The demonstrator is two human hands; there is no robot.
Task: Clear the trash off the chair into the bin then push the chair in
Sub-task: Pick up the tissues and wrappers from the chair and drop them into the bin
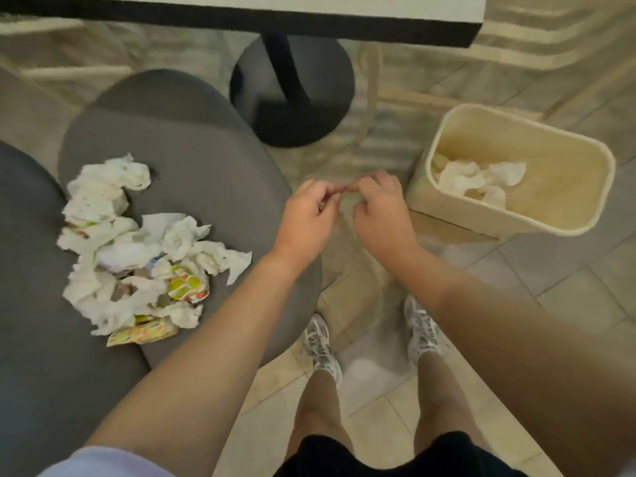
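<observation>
So both hands are empty right now: the left hand [304, 210] and right hand [380, 208] hover side by side with curled fingertips touching, gripping nothing. The trash pile [137, 249] of crumpled tissues and wrappers sits on the grey chair [213, 173] well off to the left of them. The bin [516, 173] stands just right of the right hand, a few tissues inside.

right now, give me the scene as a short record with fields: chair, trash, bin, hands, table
chair: grey chair, pulled out from the table
trash: pile of crumpled tissues and wrappers on the chair seat
bin: beige bin on the floor to the right, some tissue already inside
hands: left hand and right hand between chair and bin, fingers curled, fingertips close together, no trash seen in them
table: white table with black pedestal base
</observation>
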